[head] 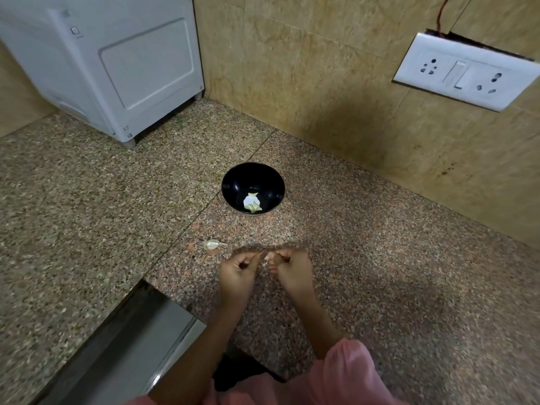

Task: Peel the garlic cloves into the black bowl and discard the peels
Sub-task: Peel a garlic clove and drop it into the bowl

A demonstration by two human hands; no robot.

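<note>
One desk (87,200): speckled stone, under everything.
White machine (117,68): far left, back by the wall.
Socket plate (464,71): up on the wall, right side.
Black bowl (230,182): middle of the desk, well ahead of both grips.
Left grip (238,268): clenched, pinching one end of the held clove.
Right grip (289,268): clenched, pinching the other end, close beside the left grip.
Peeled cloves (252,203): a few, pale, down in the black bowl.
Spare clove (212,244): skin on, lying on the desk just left of the grips.
Held clove (265,263): tiny, blurry, mostly hidden between the fingertips.
Step now: probably pulling the skin off.
Good way: nip the dry tip, peel in strips, hold softly, drop only the bare clove in the bowl, save skins for the bin.
</note>
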